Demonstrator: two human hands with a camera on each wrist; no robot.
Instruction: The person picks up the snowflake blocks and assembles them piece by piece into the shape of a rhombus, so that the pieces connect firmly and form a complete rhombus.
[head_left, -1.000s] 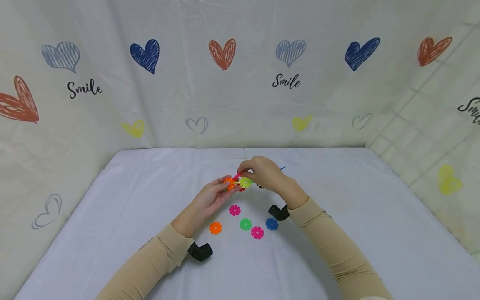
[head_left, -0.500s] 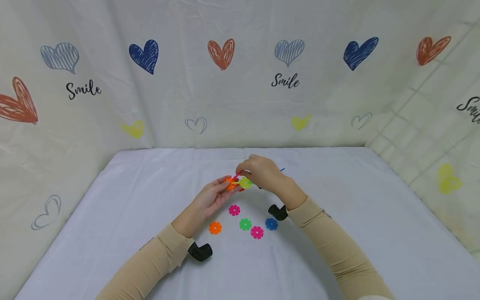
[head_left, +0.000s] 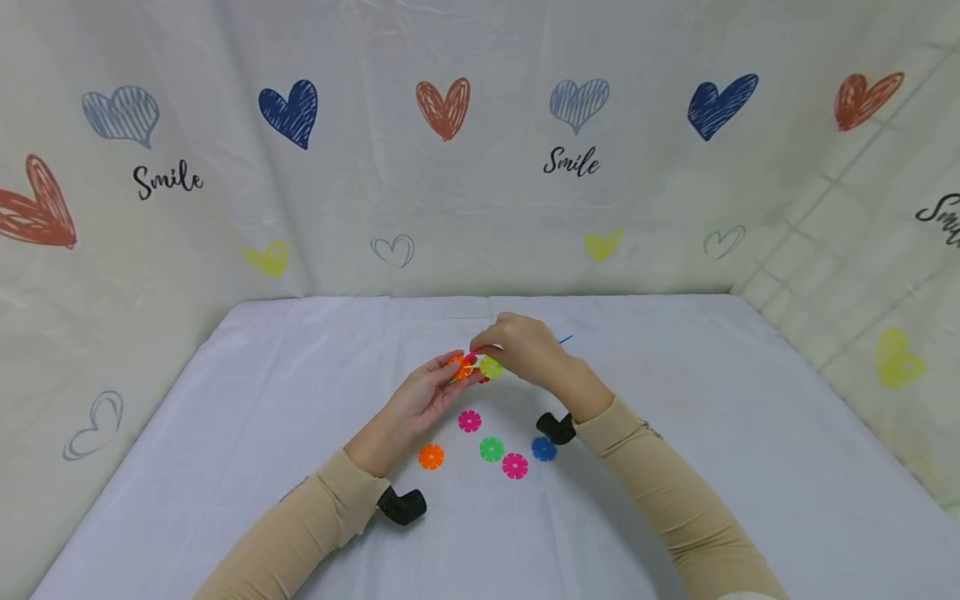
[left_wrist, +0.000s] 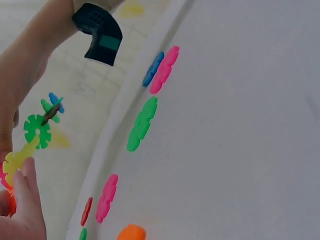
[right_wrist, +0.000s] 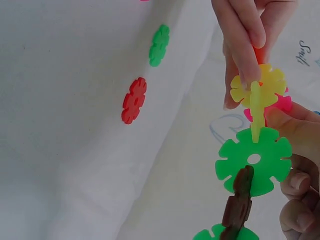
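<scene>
My left hand holds an orange notched plastic disc between thumb and fingers. Close beside it, my right hand pinches a pink notched disc, which sits against the held pieces; whether its slot is engaged cannot be seen. Joined in a chain are yellow discs, a green disc, a brown disc, another green one and a blue disc. From the head view, the right hand hides much of this chain.
Loose discs lie on the white cloth: pink ones, a green one, an orange one and a blue one. A red disc and another green disc lie farther back. Black wrist cameras hang at both wrists.
The right hand has shifted slightly left, bringing the pink disc closer to the orange one. The left hand stays almost still, and the loose discs have not moved.
</scene>
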